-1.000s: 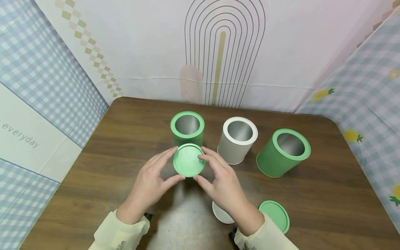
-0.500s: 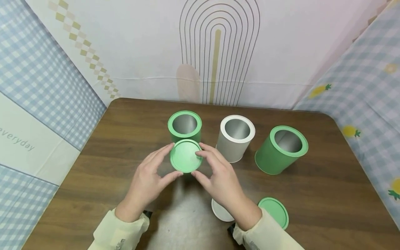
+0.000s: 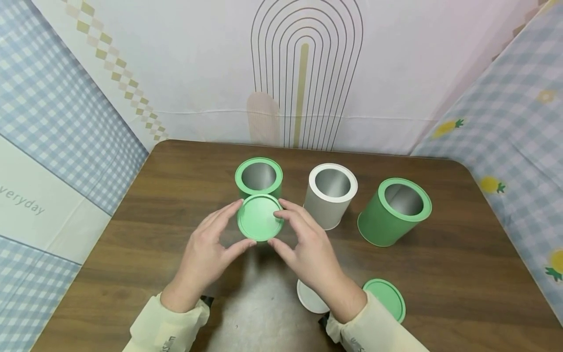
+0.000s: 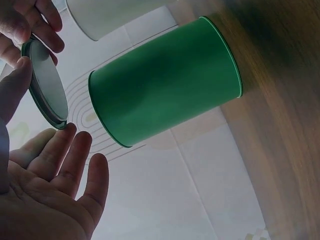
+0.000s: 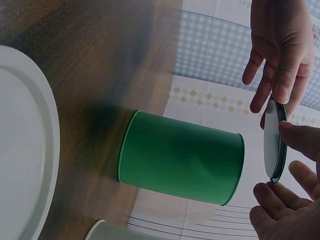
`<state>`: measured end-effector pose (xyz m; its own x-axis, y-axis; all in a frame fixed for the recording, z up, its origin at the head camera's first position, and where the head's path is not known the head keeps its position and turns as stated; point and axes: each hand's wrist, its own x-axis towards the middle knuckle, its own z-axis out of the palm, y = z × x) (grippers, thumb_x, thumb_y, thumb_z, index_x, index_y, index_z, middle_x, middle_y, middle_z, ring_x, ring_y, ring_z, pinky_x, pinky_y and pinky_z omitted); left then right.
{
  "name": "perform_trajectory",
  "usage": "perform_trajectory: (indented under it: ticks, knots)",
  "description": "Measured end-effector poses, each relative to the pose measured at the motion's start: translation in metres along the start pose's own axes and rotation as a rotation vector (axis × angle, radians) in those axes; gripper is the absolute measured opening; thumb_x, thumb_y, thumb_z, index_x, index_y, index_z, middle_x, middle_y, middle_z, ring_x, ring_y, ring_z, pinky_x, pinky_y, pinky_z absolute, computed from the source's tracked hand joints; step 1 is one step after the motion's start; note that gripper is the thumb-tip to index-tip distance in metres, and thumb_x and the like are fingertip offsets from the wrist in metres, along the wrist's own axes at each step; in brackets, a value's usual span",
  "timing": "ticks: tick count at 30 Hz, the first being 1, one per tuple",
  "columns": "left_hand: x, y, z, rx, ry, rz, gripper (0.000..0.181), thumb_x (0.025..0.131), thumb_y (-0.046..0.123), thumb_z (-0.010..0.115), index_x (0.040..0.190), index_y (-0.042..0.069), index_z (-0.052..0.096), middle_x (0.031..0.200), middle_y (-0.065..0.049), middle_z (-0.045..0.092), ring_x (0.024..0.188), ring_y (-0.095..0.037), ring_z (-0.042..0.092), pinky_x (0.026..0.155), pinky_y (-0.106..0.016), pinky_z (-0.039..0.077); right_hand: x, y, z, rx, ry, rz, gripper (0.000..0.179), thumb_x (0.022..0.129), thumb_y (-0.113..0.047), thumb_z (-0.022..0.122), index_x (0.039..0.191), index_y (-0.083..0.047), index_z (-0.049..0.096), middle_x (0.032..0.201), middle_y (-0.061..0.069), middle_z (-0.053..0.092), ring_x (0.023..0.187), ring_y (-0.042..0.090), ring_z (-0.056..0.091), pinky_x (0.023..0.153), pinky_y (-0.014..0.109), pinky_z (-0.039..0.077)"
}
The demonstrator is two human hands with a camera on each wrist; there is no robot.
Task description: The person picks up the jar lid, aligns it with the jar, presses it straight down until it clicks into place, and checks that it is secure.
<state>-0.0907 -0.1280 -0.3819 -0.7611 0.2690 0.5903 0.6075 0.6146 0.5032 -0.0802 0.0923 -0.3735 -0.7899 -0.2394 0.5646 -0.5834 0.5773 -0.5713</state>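
A round green lid (image 3: 258, 220) is held up by both hands at the near side of the left green can (image 3: 242, 188). My left hand (image 3: 205, 252) pinches the lid's left edge between thumb and fingers, and my right hand (image 3: 308, 247) pinches the right edge. That can stands upright with its mouth uncovered. In the left wrist view the lid (image 4: 46, 82) is apart from the can (image 4: 165, 82), above its mouth, and shows a pale underside. The right wrist view has the lid (image 5: 274, 140) in the same place, with the can (image 5: 182, 157) beneath it.
To the right stand an uncovered white can (image 3: 327, 212) and another uncovered green can (image 3: 380, 222). A white lid (image 3: 310, 298), partly hidden by the right forearm, and a second green lid (image 3: 387, 298) lie on the brown wooden table (image 3: 457, 274). Patterned cloths hang behind and beside it.
Both hands have moved the green lid slightly farther away, so it overlaps the left can more closely in the head view. The head view has shifted a little; cans and other lids stay put.
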Motion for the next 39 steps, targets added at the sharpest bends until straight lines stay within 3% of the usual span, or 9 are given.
perform_trajectory:
  ticks: [10, 24, 39]
  knots:
    - [0.001, -0.001, -0.002, 0.015, 0.021, -0.028, 0.083, 0.069, 0.022, 0.093, 0.141, 0.005, 0.056, 0.135, -0.009, 0.064, 0.122, -0.028, 0.061, 0.099, -0.047, 0.051, 0.006, -0.001, 0.001, -0.012, 0.015, -0.008, 0.051, 0.074, -0.011, 0.09, 0.119, -0.004, 0.065, 0.137, 0.008, 0.062, 0.122, 0.021, 0.062, 0.096, 0.04, 0.054]
    - [0.008, -0.002, -0.003, 0.015, 0.034, -0.019, 0.081, 0.07, 0.025, 0.093, 0.14, 0.004, 0.057, 0.134, -0.009, 0.065, 0.121, -0.027, 0.062, 0.1, -0.045, 0.051, 0.014, -0.003, 0.0, -0.011, 0.013, -0.045, 0.052, 0.077, -0.008, 0.085, 0.124, -0.003, 0.064, 0.138, 0.012, 0.06, 0.124, 0.024, 0.06, 0.098, 0.041, 0.053]
    - [0.02, -0.005, -0.002, 0.012, 0.022, -0.029, 0.079, 0.071, 0.024, 0.092, 0.139, 0.003, 0.058, 0.132, -0.012, 0.065, 0.12, -0.03, 0.062, 0.102, -0.048, 0.049, 0.021, 0.001, 0.001, -0.048, -0.005, 0.008, 0.051, 0.079, -0.013, 0.084, 0.125, -0.003, 0.064, 0.14, 0.012, 0.059, 0.128, 0.025, 0.058, 0.102, 0.043, 0.05]
